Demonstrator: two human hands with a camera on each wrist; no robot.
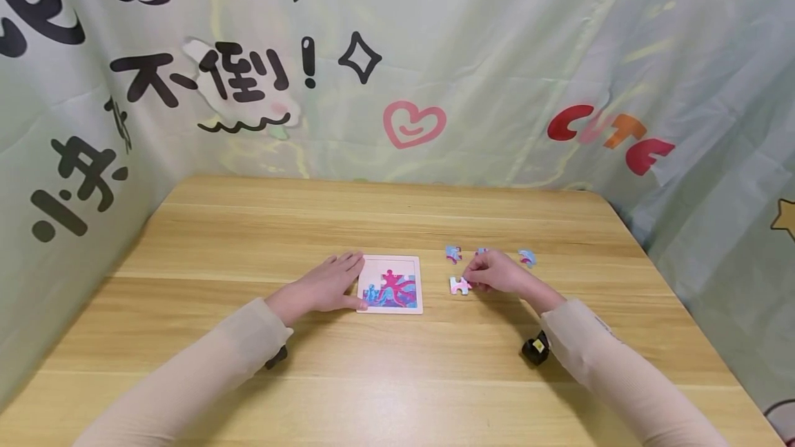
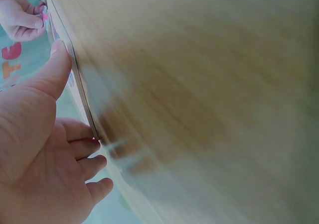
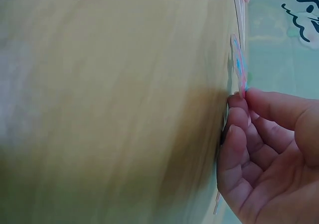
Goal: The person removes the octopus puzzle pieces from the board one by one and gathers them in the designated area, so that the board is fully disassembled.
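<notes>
Pink-and-blue puzzle piece (image 3: 240, 67) (almost edge-on) in the right grip (image 3: 271, 157), close to the wooden table (image 3: 109, 84).

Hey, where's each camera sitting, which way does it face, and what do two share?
Head: worn on the head, facing forward and down at the table, puzzle tray and loose pieces; both sleeves, left hand and right hand show.
Left wrist: on that wrist, facing the left hand at the puzzle tray's edge; the right hand shows upper left.
Right wrist: on that wrist, facing the right hand, which pinches a puzzle piece.
Shared: head and right wrist both show the puzzle tray and that piece.
</notes>
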